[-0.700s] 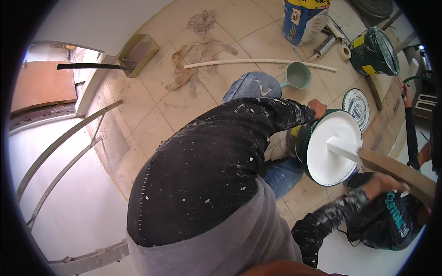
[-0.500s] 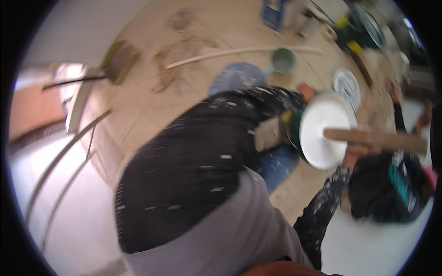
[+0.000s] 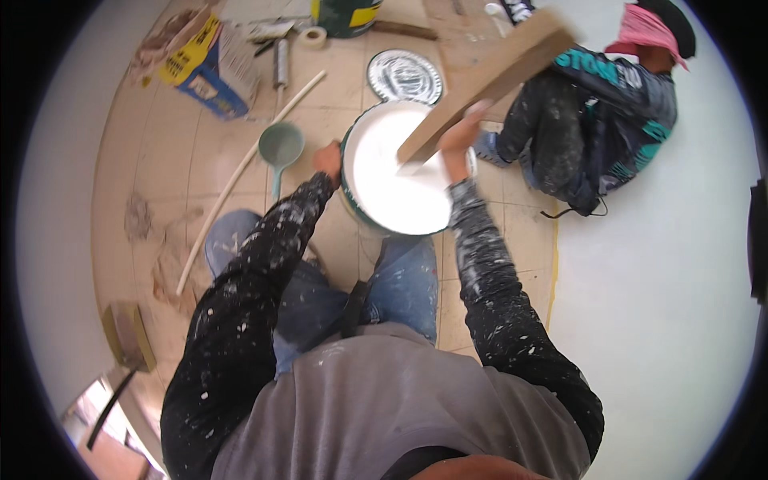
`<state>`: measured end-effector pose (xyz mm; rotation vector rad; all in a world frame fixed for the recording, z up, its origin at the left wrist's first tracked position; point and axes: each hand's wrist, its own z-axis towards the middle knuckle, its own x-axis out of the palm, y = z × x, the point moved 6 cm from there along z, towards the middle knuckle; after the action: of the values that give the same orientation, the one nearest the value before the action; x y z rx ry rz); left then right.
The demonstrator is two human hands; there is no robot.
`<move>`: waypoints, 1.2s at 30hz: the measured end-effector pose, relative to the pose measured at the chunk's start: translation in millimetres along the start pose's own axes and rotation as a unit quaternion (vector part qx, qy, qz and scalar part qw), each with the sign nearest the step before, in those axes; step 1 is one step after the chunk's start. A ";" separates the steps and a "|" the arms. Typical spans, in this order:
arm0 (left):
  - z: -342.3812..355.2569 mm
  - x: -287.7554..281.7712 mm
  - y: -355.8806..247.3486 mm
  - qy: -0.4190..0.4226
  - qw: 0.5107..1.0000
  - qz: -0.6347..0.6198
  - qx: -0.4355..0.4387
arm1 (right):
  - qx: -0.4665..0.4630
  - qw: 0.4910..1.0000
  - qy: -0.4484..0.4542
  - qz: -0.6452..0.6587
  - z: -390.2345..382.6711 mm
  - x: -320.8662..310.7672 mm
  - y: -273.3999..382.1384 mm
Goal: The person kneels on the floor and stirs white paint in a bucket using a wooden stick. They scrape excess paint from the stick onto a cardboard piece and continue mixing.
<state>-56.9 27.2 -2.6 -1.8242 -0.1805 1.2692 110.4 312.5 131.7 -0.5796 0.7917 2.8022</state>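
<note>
Head view: the paint bucket (image 3: 400, 180) stands on the floor between the knees, full of smooth white paint. The right hand (image 3: 458, 142) grasps the wooden plank (image 3: 488, 76) dipped in it; the left hand (image 3: 327, 158) grips its rim. Stirring appears under way; the lid (image 3: 405, 77) lies beyond the bucket.

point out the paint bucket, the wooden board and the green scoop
paint bucket (image 3: 346, 172): head view, on its green left rim
wooden board (image 3: 488, 76): head view, middle of its flat face
green scoop (image 3: 281, 146): head view, inside its bowl
</note>
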 end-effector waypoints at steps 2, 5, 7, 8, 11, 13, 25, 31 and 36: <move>-11.0 -7.1 37.7 -0.008 0.996 0.079 -0.030 | 0.276 0.947 0.031 0.160 -18.5 14.8 38.6; -15.7 -15.0 32.2 -0.038 0.985 -0.125 -0.110 | 0.337 0.875 0.052 0.345 46.3 -51.2 132.4; -21.1 -13.9 24.7 -0.041 0.984 -0.138 -0.103 | 0.306 0.847 0.093 0.425 94.7 -116.3 181.7; -23.4 -13.7 15.1 -0.036 0.988 -0.122 -0.086 | 0.266 0.852 0.100 0.441 118.6 -154.3 196.2; -15.0 -8.1 14.4 -0.040 0.991 -0.105 -0.070 | 0.108 0.833 0.076 0.538 145.0 -225.9 218.7; -16.5 -5.0 28.6 -0.046 0.966 -0.199 -0.157 | 0.059 0.810 0.048 0.582 140.2 -230.0 240.8; -17.1 -19.5 11.1 -0.010 0.989 -0.104 -0.105 | 0.029 0.950 0.016 0.310 48.2 -77.6 164.6; -19.9 -22.0 10.1 0.010 0.995 -0.051 -0.081 | 0.211 0.927 -0.069 0.302 -0.9 -12.3 84.3; -24.5 -19.7 7.8 -0.005 0.964 -0.203 -0.174 | 0.303 0.859 0.112 0.398 -26.3 -44.0 68.8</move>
<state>-48.8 -2.5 7.5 -1.9405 -0.7849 0.9973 140.6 237.8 161.3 -0.5393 2.3006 2.8344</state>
